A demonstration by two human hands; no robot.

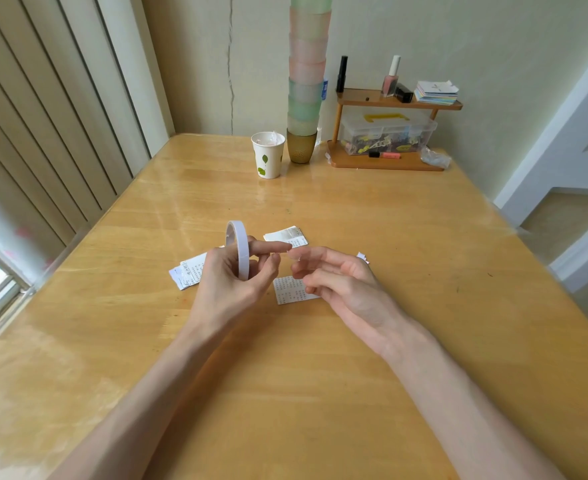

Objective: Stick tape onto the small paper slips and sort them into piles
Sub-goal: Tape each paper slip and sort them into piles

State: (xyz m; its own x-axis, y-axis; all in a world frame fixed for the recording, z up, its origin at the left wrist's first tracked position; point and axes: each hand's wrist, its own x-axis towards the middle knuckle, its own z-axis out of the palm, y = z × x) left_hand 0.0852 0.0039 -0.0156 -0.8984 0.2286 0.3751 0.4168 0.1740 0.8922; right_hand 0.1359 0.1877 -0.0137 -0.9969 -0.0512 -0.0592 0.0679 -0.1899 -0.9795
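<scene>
The left hand (228, 284) grips a white tape roll (237, 249) upright, fingers curled round its ring, over the middle of the table (285, 393). The right hand (341, 278), fingers loosely curled, seems to pinch a clear strip of tape (296, 259). Paper slips lie beneath: a left pile (190, 271), one slip (290, 291) under the right fingers, and one farther slip (287, 236).
</scene>
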